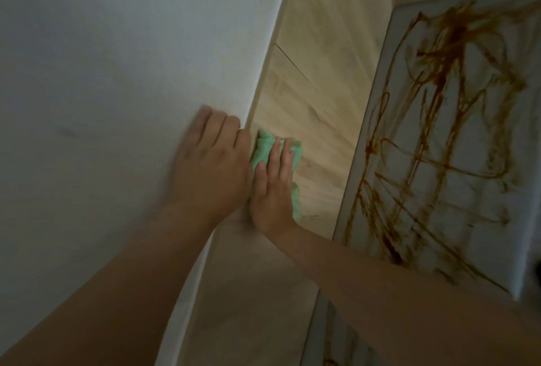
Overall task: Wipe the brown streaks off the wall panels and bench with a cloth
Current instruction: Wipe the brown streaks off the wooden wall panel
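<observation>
The right hand (273, 190) presses a green cloth (263, 147) flat against the wooden strip (316, 87) between two white panels, its fingers straight and slightly apart, not curled round it. The left hand (210, 160) lies flat on the left panel (117, 73), fingers straight and close together. Thick brown streaks (439, 119) cover the right panel (480, 228).

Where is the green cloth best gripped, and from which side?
Probably the bunched end of the green cloth, showing beyond the right hand, coming from the wooden strip side. That end is thick and folded; the rest lies flat under the palm, and the left hand blocks the other side.
</observation>
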`<state>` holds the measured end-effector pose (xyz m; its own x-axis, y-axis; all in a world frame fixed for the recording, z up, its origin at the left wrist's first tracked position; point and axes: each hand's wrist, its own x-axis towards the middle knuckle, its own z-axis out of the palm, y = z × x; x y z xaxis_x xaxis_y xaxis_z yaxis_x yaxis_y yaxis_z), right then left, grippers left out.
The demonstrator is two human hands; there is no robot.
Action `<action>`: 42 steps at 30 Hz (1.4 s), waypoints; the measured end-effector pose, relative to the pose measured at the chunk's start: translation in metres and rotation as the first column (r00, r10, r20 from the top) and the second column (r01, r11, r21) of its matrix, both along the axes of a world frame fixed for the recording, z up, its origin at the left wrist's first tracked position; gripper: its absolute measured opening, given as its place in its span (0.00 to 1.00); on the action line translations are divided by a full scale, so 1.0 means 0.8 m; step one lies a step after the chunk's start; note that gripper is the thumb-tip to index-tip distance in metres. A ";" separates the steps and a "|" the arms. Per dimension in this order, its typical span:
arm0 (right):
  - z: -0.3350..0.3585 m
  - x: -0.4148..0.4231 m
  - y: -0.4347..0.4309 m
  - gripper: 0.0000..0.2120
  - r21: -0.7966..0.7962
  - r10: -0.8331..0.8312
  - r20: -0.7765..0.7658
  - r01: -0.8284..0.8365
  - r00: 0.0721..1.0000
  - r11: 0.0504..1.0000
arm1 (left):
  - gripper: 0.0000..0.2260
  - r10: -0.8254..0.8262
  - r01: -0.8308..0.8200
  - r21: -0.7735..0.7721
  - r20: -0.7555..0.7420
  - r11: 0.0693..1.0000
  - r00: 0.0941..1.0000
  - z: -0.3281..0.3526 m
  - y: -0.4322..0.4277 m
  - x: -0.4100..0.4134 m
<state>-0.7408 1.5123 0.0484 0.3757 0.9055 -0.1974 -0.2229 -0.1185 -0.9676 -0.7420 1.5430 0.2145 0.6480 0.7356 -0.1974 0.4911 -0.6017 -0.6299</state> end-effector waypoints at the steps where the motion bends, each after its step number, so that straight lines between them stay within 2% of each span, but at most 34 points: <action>1: -0.015 0.001 0.006 0.30 -0.012 -0.029 -0.010 0.029 1.000 1.000 | 0.22 0.003 -0.002 0.019 -0.040 1.000 0.999 -0.007 0.005 0.004; 3: -0.048 0.010 0.023 0.31 -0.089 -0.062 -0.059 0.056 0.996 0.994 | 0.31 0.051 -0.041 0.079 -0.131 0.996 0.990 -0.018 0.013 0.012; 7: -0.112 0.028 0.041 0.31 -0.174 -0.078 -0.107 0.059 0.991 0.983 | 0.37 0.092 -0.050 0.163 -0.260 0.985 0.961 -0.035 0.017 0.008; 16: -0.253 0.046 0.059 0.25 -0.399 -0.109 -0.242 0.004 0.964 0.917 | 0.37 0.048 -0.013 0.164 -0.210 0.986 0.977 -0.047 0.024 0.004; 22: -0.330 0.050 0.067 0.26 -0.612 -0.191 -0.242 0.003 0.951 0.791 | 0.36 0.024 0.007 0.176 -0.174 0.984 0.984 -0.051 0.025 0.006; 26: -0.352 0.066 0.078 0.26 -0.734 -0.190 -0.175 0.000 0.966 0.680 | 0.36 0.031 -0.001 0.176 -0.168 0.984 0.985 -0.051 0.026 0.003; 32: -0.374 0.059 0.069 0.26 -0.673 -0.241 -0.200 0.045 0.950 0.738 | 0.36 0.049 -0.017 0.177 -0.174 0.984 0.984 -0.051 0.025 0.004; 37: -0.370 0.062 0.086 0.26 -0.720 -0.323 -0.323 -0.010 0.890 0.694 | 0.36 0.045 -0.014 0.178 -0.173 0.984 0.984 -0.052 0.026 0.006; 39: -0.359 0.067 0.094 0.26 -0.650 -0.318 -0.369 0.001 0.873 0.760 | 0.36 0.038 -0.005 0.187 -0.174 0.982 0.984 -0.053 0.025 0.004; 42: -0.359 0.083 0.109 0.25 -0.549 -0.264 -0.330 0.043 0.906 0.835 | 0.36 0.031 0.004 0.194 -0.173 0.981 0.985 -0.055 0.026 0.002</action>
